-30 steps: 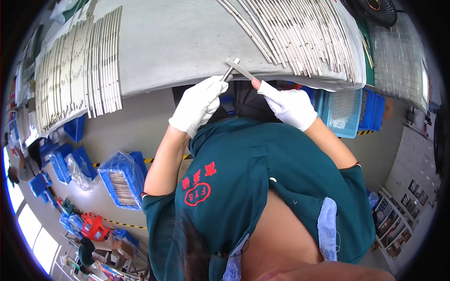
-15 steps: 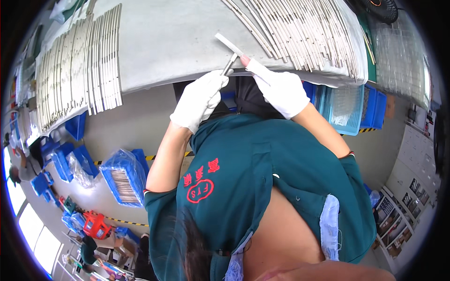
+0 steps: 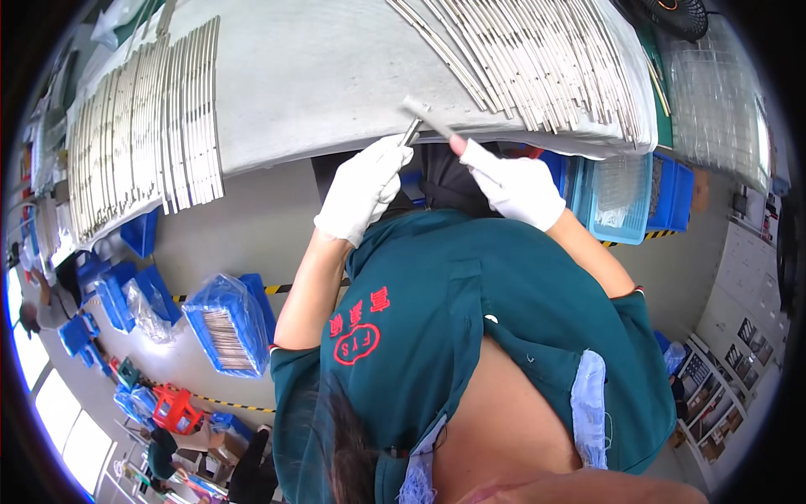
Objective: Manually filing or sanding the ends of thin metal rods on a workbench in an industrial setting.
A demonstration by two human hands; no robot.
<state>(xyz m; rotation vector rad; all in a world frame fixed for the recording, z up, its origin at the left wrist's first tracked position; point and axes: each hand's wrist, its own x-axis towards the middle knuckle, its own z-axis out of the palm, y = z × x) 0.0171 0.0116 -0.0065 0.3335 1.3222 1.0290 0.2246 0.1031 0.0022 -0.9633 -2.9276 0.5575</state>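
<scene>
My left hand (image 3: 363, 186), in a white glove, is closed round a thin metal rod (image 3: 410, 133), whose upper end sticks out above the fingers. A flat, pale grey strip (image 3: 431, 119) lies across that end, looking as if it touches it; its far tip is slightly blurred. My right hand (image 3: 519, 186) grips the strip's near end, with a bare fingertip showing from its white glove. Both hands are just in front of the table edge. The rod's lower part is hidden in my left glove.
On the grey-covered table (image 3: 311, 76) lie rows of metal rods at the left (image 3: 151, 118) and right (image 3: 537, 63). A black fan (image 3: 682, 18) stands at the far right. Blue bins (image 3: 222, 328) are on the floor at left, and a light-blue crate (image 3: 617, 202) is below the table's right end.
My right hand has moved right and slightly nearer, drawing the strip along across the rod's end. My left hand with the rod has shifted slightly right and nearer.
</scene>
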